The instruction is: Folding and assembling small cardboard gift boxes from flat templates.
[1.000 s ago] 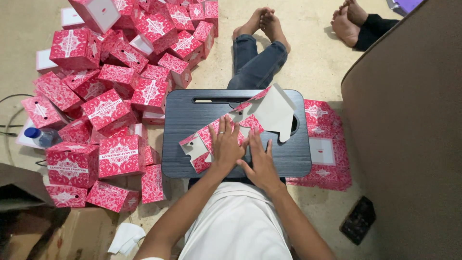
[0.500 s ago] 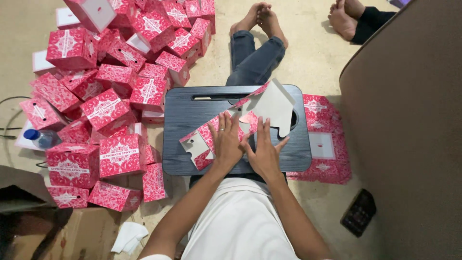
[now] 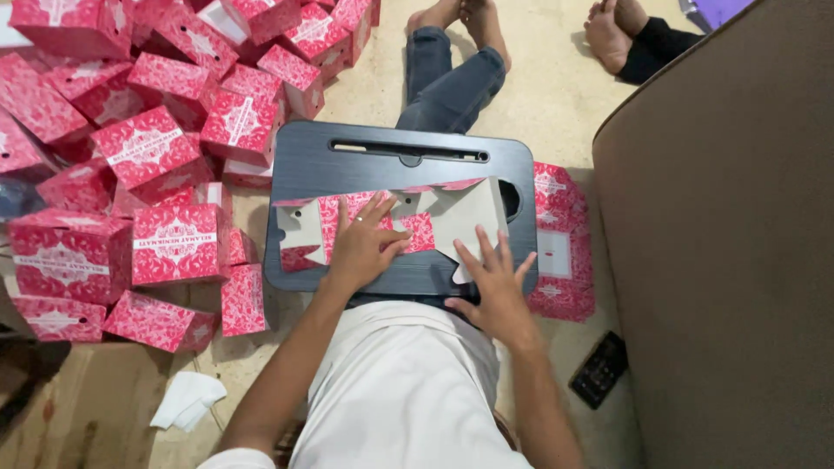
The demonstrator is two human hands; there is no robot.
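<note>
- Red-and-white flat box blank (image 3: 408, 221) lies unfolded on the dark lap tray (image 3: 391, 161), centre of frame.
- Left hand (image 3: 360, 247) presses it flat, fingers spread; right hand (image 3: 495, 282) rests open at its lower right edge.
- Many folded boxes (image 3: 148, 148) fill the upper left; more flat blanks (image 3: 560, 247) wait at right.

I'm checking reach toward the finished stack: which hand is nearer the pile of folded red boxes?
Left. The left hand presses the flat box blank on the side toward the pile of folded red boxes; the right hand lies farther away.
</note>
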